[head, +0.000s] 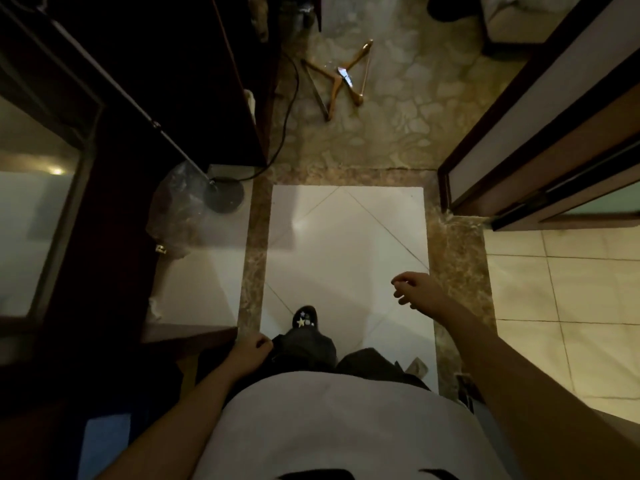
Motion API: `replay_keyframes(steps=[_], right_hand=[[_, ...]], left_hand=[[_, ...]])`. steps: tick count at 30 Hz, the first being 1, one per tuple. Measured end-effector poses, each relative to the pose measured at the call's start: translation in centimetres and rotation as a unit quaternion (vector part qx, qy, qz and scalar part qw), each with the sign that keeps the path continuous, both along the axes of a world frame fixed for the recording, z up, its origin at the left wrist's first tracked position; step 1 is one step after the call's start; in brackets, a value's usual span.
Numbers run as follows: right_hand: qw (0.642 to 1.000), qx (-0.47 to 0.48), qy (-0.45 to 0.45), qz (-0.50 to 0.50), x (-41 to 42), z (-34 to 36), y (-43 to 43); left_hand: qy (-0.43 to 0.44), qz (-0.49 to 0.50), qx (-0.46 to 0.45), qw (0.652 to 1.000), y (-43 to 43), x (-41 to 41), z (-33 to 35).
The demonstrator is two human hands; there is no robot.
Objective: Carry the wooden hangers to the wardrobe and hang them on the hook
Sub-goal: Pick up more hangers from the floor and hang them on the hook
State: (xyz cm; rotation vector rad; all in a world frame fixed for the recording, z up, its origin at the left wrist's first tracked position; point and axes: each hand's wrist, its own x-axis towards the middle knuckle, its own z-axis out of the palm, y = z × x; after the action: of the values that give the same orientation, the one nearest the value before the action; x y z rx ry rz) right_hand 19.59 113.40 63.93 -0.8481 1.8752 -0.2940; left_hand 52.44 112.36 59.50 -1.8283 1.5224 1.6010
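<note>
The wooden hangers (337, 81) lie crossed on the patterned floor (398, 129) near its far edge, well apart from both hands. The right hand (417, 292) hangs loosely curled, empty (left hand (250, 352) curls against the trousers (306, 348); grip unclear).

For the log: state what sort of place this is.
Probably a hotel-room or bedroom entry: wooden hangers lie on patterned carpet ahead, a lamp base stands beside dark wood furniture, and a pale tiled floor opens past a door frame.

no readable text, label, brand, number or sign shows anywhere.
</note>
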Motion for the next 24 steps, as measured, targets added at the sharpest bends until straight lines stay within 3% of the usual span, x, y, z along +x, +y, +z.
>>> replay_keyframes(steps=[4,10,18,24], right_hand=[[0.999,0.026,0.009,-0.039,-1.5,0.2,-1.1],[0.991,0.106,0.016,-0.081,-5.9,-1.2,-0.3],[0.983,0.145,0.006,-0.111,-15.0,-2.4,-7.1],[0.994,0.104,0.006,-0.036,-21.8,-1.0,-19.0]], left_hand=[[-0.017,-0.107,0.010,0.994,-5.6,-1.4,0.0],[-0.002,-0.160,-0.021,0.987,-13.5,-8.5,0.5],[0.060,-0.152,-0.064,0.984,-26.8,-22.2,2.6],[0.035,-0.135,-0.080,0.987,-33.9,-27.5,3.8]])
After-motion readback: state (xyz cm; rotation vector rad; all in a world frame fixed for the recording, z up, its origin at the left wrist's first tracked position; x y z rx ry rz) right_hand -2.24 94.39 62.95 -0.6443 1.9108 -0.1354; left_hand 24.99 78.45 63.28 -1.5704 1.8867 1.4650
